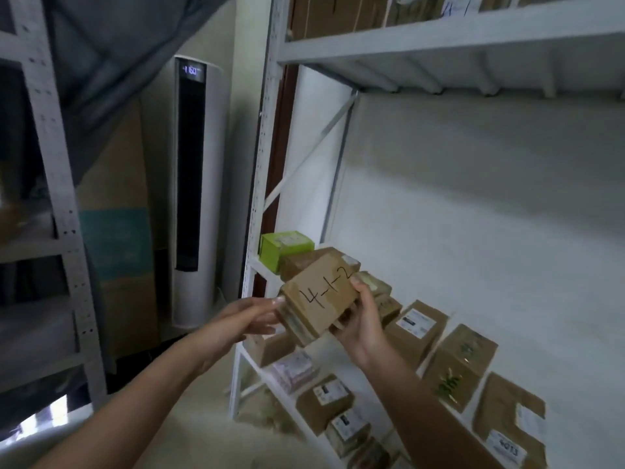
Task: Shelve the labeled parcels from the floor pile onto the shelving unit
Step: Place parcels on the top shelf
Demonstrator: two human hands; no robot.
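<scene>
A small brown cardboard parcel (319,299) with "4-1-2" handwritten on top is held in front of the white shelving unit (258,184). My left hand (252,316) touches its left end with the fingertips. My right hand (362,319) grips its right side from below. The parcel hovers over the left end of the middle shelf, above a green box (284,247) and a brown parcel (301,262). Several labelled brown parcels (417,326) lie along that shelf to the right. The floor pile is out of view.
A lower shelf holds more labelled parcels (326,401). The upper shelf (439,38) carries large cartons. A tall white tower air conditioner (199,191) stands left of the unit, with a second white rack (57,198) and a big carton (116,231) further left.
</scene>
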